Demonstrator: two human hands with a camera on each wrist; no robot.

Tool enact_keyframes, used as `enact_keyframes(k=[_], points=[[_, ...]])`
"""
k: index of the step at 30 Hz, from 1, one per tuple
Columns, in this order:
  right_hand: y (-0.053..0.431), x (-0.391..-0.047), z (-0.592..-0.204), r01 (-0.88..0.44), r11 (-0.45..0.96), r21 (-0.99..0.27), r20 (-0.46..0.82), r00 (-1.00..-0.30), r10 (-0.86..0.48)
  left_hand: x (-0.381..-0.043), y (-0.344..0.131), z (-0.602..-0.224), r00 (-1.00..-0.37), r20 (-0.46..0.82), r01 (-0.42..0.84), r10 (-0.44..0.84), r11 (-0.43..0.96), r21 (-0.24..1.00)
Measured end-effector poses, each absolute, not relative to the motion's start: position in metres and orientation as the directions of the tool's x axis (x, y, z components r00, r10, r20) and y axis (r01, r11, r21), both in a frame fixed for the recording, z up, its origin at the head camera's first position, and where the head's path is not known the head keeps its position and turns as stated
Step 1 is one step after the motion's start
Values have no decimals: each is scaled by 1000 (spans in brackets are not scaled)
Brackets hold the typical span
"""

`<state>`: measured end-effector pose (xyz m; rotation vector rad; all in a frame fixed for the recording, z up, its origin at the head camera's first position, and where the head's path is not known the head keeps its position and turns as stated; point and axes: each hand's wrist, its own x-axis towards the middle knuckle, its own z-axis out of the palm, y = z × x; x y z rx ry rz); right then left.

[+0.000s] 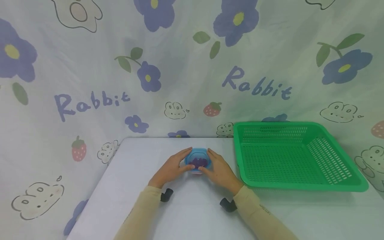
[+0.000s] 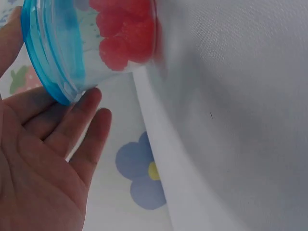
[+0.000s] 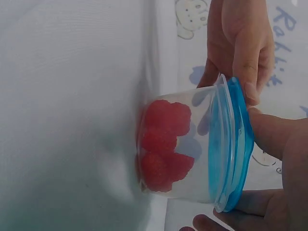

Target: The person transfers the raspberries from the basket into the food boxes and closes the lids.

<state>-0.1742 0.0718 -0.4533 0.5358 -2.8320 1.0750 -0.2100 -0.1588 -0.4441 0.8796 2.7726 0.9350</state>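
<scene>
A clear plastic tub [image 3: 199, 163] stands upright on the white table between my two hands. Red raspberries [image 3: 163, 139] fill its lower part. On its top sits a translucent blue lid [image 3: 245, 149], close over the tub's pale rim. My left hand [image 1: 172, 166] grips the lid's left side, thumb at the near edge and fingers round the far side. Mirroring it, my right hand [image 1: 221, 169] holds the right side, and the two thumbs come close together at the front. In the left wrist view some fingers reach below the lid [image 2: 43, 53].
A large green mesh basket [image 1: 279, 163] stands right of the tub, its near left corner close to my right forearm. Behind the white table [image 1: 144, 151] hangs a printed cloth [image 1: 186, 73]. Black wrist-worn pieces [image 1: 229, 205] show beside both sleeves.
</scene>
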Motion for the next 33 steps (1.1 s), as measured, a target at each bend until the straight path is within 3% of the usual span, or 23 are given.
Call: enact_keyframes(k=[24, 33], points=[[77, -180, -466, -337, 522, -784, 198, -932, -305, -206, -153, -438, -810, 85, 512, 581, 627, 587], [80, -184, -474, -268, 357, -895, 160, -939, -304, -208, -152, -439, -807, 86, 517, 585, 627, 583]])
